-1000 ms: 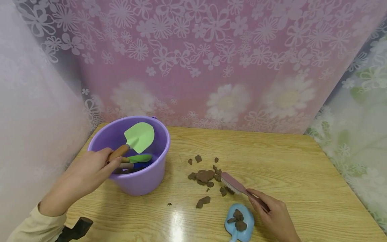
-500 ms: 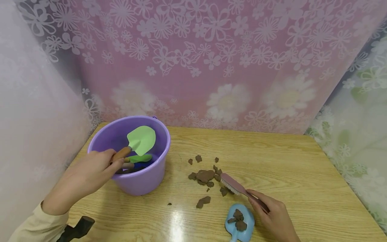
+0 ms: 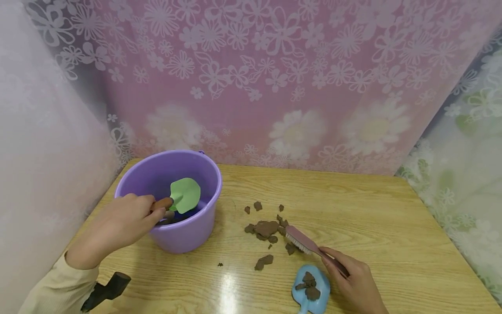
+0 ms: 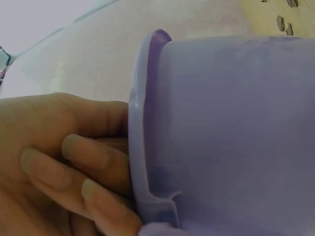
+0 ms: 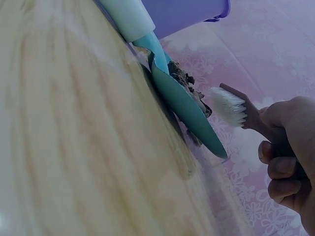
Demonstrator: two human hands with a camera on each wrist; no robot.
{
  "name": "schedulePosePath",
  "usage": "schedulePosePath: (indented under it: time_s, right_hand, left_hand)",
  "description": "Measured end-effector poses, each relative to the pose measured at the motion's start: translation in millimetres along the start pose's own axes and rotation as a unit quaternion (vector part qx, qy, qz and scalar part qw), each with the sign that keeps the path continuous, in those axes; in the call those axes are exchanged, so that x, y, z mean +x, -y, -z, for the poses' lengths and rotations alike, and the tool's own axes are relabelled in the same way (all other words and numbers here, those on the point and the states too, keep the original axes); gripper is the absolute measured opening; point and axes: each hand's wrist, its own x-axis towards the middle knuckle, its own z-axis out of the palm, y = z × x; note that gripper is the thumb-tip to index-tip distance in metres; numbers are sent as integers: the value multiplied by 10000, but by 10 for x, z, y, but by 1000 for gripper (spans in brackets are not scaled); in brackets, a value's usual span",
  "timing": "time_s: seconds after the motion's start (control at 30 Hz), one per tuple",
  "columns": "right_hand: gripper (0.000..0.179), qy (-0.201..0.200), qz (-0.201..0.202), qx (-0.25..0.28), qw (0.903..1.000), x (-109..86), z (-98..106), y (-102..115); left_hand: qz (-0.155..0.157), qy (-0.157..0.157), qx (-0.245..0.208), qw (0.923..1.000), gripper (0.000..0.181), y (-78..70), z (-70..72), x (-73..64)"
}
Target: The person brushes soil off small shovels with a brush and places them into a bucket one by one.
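Observation:
My left hand point(image 3: 121, 222) grips the wooden handle of a light green trowel point(image 3: 186, 195) at the near left rim of a purple bucket point(image 3: 182, 240). The trowel's blade is down inside the bucket, above other tools that are mostly hidden. In the left wrist view the curled fingers point(image 4: 103, 204) show beside the bucket's rim. My right hand point(image 3: 358, 277) holds a brush point(image 3: 303, 239) by its handle, bristles down beside the brown clods point(image 3: 266, 228). Just left of that hand, a blue scoop point(image 3: 324, 285) lies on the table with several clods in it.
Smaller brown clumps point(image 3: 263, 261) and crumbs lie scattered over the middle of the wooden table point(image 3: 372, 209). A black strap-like piece point(image 3: 111, 288) sticks out by the left sleeve. Flowered curtains point(image 3: 251, 96) hang close behind the table and at both sides.
The green trowel has sunk lower into the bucket as my left hand moved slightly right, and its blade covers more of the tools below. My right hand and the brush have barely moved.

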Motion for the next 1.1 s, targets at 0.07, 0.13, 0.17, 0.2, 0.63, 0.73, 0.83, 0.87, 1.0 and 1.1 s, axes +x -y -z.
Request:
schedulePosePath:
  time_s: [0.07, 0.13, 0.17, 0.2, 0.63, 0.73, 0.83, 0.87, 1.0, 1.1]
  right_hand:
    - [35, 7, -12, 25, 10000, -4, 1, 5]
    - [35, 17, -34, 41, 10000, -4, 2, 11]
    - [35, 15, -39, 39, 10000, -2, 2, 14]
    - [35, 17, -43, 46, 10000, -1, 1, 18]
    - [35, 49, 22, 96, 9999, -36, -30, 3]
    - [34, 72, 2, 131, 9999, -50, -37, -1]
    - [33, 124, -65, 144, 9998, -60, -40, 1]
    - [32, 147, -83, 129, 9998, -60, -39, 1]
    - [31, 180, -81, 111, 9997, -57, -31, 0]
    - [33, 135, 4, 125, 9998, -56, -29, -11]
  left_hand:
    - [-84, 114, 92, 9999, 44, 6, 4, 19]
    - [-174, 249, 220, 9993, 43, 14, 7, 40]
    - [-221, 308, 298, 9988, 40, 21, 8, 48]
    - [-276, 344, 365, 9984, 39, 28, 6, 57]
    - [-254, 786, 316, 9961, 46, 6, 39, 148]
    - [-147, 1197, 184, 9925, 46, -2, 47, 200]
    - [-38, 1524, 174, 9882, 45, 2, 30, 253]
    - [-46, 1604, 172, 9869, 45, 7, 13, 272]
    - [-167, 1823, 211, 9829, 45, 45, -83, 359]
    - [-257, 1964, 201, 9800, 44, 74, -150, 416]
